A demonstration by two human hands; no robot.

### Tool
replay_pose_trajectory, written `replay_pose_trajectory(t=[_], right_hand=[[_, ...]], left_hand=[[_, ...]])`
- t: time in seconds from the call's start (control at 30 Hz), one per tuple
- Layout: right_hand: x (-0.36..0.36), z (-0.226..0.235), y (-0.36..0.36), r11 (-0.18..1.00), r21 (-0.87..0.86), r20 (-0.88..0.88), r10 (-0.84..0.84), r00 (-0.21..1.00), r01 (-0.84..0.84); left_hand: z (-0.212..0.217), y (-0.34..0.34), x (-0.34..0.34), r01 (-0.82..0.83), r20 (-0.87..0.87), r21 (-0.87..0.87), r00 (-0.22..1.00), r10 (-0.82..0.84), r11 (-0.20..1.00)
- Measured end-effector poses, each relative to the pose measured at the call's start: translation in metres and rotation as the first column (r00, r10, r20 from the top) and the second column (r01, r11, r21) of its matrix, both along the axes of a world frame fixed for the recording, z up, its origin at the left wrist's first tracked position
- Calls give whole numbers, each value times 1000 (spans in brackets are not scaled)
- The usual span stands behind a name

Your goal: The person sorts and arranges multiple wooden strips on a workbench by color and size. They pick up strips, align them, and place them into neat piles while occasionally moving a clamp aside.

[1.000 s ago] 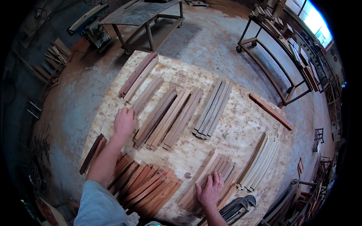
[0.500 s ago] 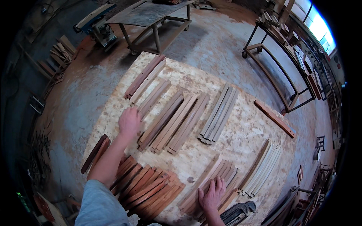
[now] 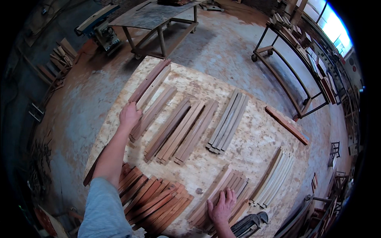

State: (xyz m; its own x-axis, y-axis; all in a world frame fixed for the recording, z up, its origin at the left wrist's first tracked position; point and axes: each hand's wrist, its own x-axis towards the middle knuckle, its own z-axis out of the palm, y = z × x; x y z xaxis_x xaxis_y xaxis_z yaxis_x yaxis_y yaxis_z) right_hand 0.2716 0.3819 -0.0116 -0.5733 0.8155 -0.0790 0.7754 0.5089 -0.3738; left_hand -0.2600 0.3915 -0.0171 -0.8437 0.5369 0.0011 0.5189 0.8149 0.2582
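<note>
My left hand [image 3: 130, 115] is at the near end of a reddish-brown wooden strip [image 3: 150, 81] and a paler strip [image 3: 155, 87] on the far left of the board. Its fingers look curled against the strip ends, partly hiding them. Beside it lies a pair of light brown strips [image 3: 154, 113]. My right hand [image 3: 222, 205] rests with spread fingers on a row of pinkish-brown strips [image 3: 210, 198] near the front. A black metal clamp or wrench [image 3: 251, 223] lies just right of that wrist.
The pale worktop [image 3: 190, 85] carries brown bundles [image 3: 180, 129], a greyish bundle [image 3: 228, 123], whitish strips [image 3: 278, 178], a lone red-brown bar [image 3: 286, 125] and a reddish pile [image 3: 158, 202] near my left arm. Beyond stand a metal table [image 3: 152, 18] and a wheeled rack [image 3: 278, 71].
My left hand has moved left and slightly away, from the light brown pair to the end of the reddish strip. My right hand stays on its row. The view has shifted slightly.
</note>
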Motion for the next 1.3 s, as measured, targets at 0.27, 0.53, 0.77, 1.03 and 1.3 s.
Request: replay_pose_trajectory(t=[0.27, 0.53, 0.77, 1.03, 1.3], right_hand=[[-2, 2, 0, 1000, 3, -9, 1, 1000, -1], [0, 0, 1, 1000, 26, -5, -2, 1000, 2], [1, -1, 1, 1000, 13, 2, -19, 1000, 19], [-1, 1, 1, 1000, 15, -10, -9, 1000, 10], [-1, 0, 2, 1000, 22, 17, -14, 1000, 13]], left_hand=[[-6, -55, -25, -577, 905, 374, 398, -150, 726], [14, -33, 0, -487, 899, 332, 423, -114, 808], [11, -41, 11, -326, 719, 436, 686, -108, 839], [-16, -85, 17, 33, 224, 284, 969, -100, 958], [-34, -87, 15, 182, 213, 216, 950, -228, 959]])
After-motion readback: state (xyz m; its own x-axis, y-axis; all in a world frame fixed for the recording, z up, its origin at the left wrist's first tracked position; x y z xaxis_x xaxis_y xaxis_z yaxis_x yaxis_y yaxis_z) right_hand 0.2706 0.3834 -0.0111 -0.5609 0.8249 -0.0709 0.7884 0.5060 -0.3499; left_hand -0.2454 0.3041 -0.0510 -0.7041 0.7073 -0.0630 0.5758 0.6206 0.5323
